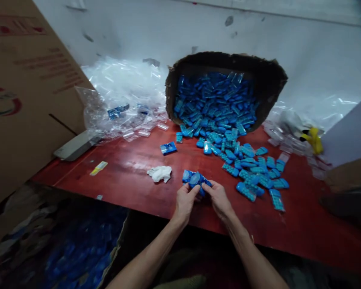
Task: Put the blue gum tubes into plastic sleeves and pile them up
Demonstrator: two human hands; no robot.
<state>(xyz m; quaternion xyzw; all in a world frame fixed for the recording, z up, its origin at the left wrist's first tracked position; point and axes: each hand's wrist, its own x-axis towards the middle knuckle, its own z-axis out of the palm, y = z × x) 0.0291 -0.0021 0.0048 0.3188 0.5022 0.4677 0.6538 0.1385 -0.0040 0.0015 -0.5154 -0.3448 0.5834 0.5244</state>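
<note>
Near the front edge of the red table, my left hand (185, 200) and my right hand (218, 197) are both closed on a blue printed packet (195, 178). The thumbs press on its near side, and the fingers beneath are partly hidden. To the left of the hands lies a crumpled white cloth or tissue (160, 173). A flat blue printed packet (168, 148) rests farther back. Right of my hands, many small blue packs with clear fronts (252, 176) are scattered in a loose pile.
An open carton (171, 96) on its side spills blue packs onto the red table (132, 168). Clear plastic sleeves (123, 88) heap at the back left, beside a big cardboard box (24, 100). A yellow object (314, 140) lies back right. Below the table sits a container of blue items (84, 245).
</note>
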